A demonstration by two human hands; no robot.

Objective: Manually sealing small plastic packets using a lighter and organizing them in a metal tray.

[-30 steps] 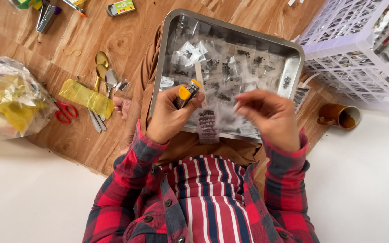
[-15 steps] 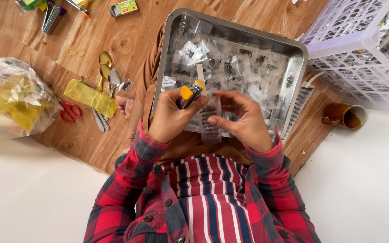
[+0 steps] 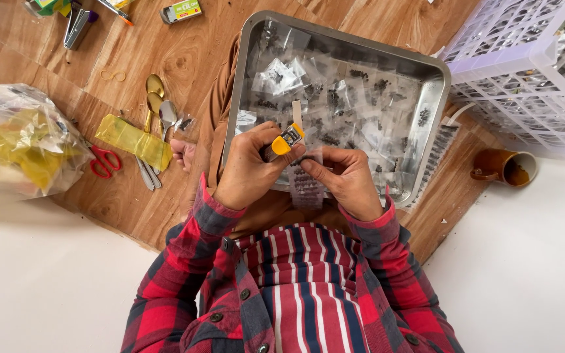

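My left hand [image 3: 246, 171] grips a yellow lighter [image 3: 284, 140] with a metal top, held over the near edge of a steel tray [image 3: 436, 104]. My right hand [image 3: 348, 180] pinches the top of a small clear packet [image 3: 307, 189] with dark bits in it, right beside the lighter's tip. The two hands nearly touch. Several similar small clear packets [image 3: 335, 91] of dark bits lie in the tray. I see no flame.
A white plastic basket [image 3: 524, 59] stands at the right, with a brown mug [image 3: 505, 167] near it. On the wooden floor at the left lie red scissors [image 3: 102, 160], spoons [image 3: 158, 108], a yellow packet [image 3: 132, 140] and a clear bag of yellow pieces [image 3: 14, 140].
My right hand has moved left with the small packet until it meets the lighter. My left hand has stayed almost still.
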